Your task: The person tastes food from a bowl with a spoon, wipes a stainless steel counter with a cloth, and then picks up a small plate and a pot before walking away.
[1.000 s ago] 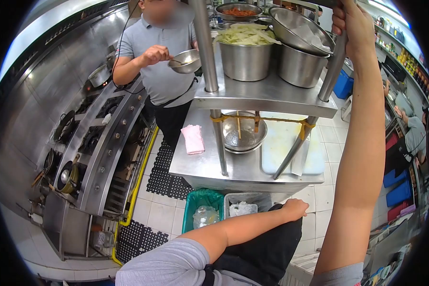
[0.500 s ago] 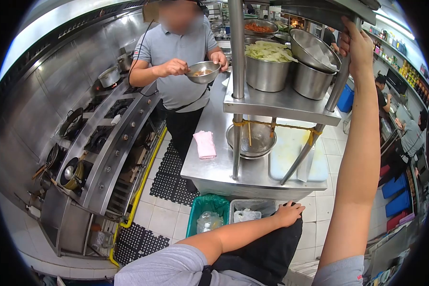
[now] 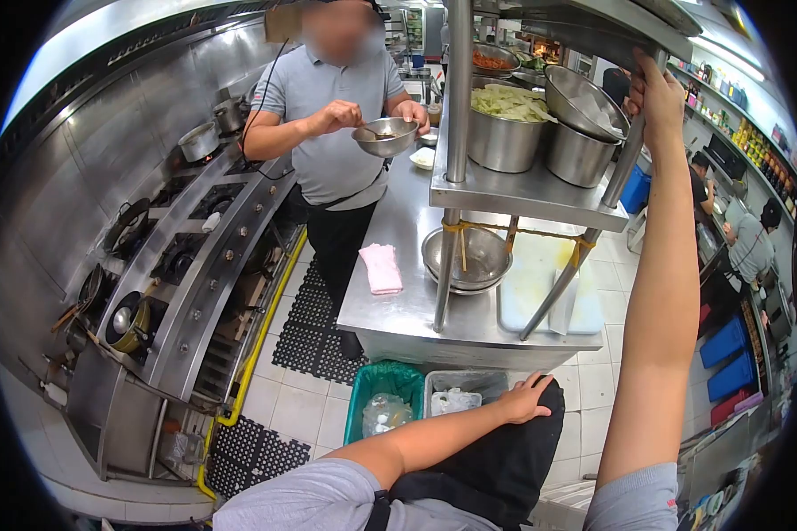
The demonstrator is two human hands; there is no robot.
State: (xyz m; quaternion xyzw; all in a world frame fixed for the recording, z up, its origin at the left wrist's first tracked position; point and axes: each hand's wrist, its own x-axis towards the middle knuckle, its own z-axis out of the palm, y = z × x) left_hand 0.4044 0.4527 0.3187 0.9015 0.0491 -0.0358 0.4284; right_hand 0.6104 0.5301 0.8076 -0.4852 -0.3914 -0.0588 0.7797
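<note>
My left hand rests on the dark cloth over my leg, fingers spread, holding nothing. My right hand is raised at the upper right, its fingers wrapped round the edge of the upper metal shelf by its post. Below it on the middle shelf stand a pot of cut green vegetables, another pot and a tilted metal bowl on top of that pot. Under this shelf, stacked bowls and a white cutting board with a knife lie on the counter.
Across the counter a person holds a metal bowl and a utensil. A pink cloth lies near the counter's left edge. Green and grey bins stand below. Stoves line the left; other people work far right.
The view has shifted slightly. The other person's bowl has tipped more upright, and a white dish behind it shows more. My hands keep their places on my leg and at the shelf.
</note>
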